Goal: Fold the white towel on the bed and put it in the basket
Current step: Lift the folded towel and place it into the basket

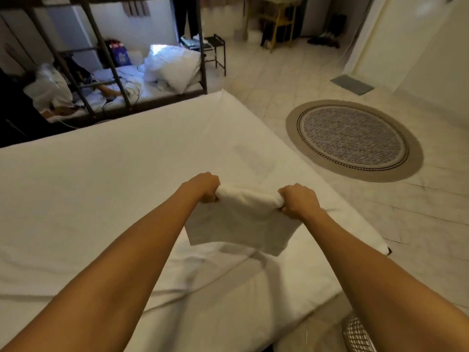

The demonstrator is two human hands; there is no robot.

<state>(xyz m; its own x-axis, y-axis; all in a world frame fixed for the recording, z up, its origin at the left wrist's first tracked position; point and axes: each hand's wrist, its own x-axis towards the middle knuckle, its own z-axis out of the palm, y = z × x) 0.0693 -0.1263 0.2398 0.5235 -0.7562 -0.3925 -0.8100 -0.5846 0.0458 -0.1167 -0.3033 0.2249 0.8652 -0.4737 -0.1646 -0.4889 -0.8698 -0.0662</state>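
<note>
Both hands are closed on the white towel (243,219), one at each end of its upper folded edge. Left hand (205,186) has its fingers curled tight around the left end, knuckles up; right hand (297,200) is clenched the same way around the right end, where the cloth bunches into the fist. Between them the edge runs as a thick, rounded roll of fabric, pulled fairly straight.

Below that edge the towel hangs in a flat, roughly rectangular panel — already doubled, to judge by the thick fold at the top. Its lower corners dip toward the bed (101,199), and a shadow falls on the sheet beneath its lower right corner; whether the hem touches the sheet cannot be told. The towel sits over the near right part of the mattress, close to the bed's right side.

Both forearms reach in from the bottom of the view, bare.

A white wire-mesh basket (357,334) shows only partly at the bottom right corner, on the floor just beside the bed and under the right forearm. Farther out on the pale tiled floor lies a round grey rug (355,141), well apart from the bed. Beyond the far edge stands a dark metal bunk frame (116,74) with rumpled white bedding — dim and cluttered.
</note>
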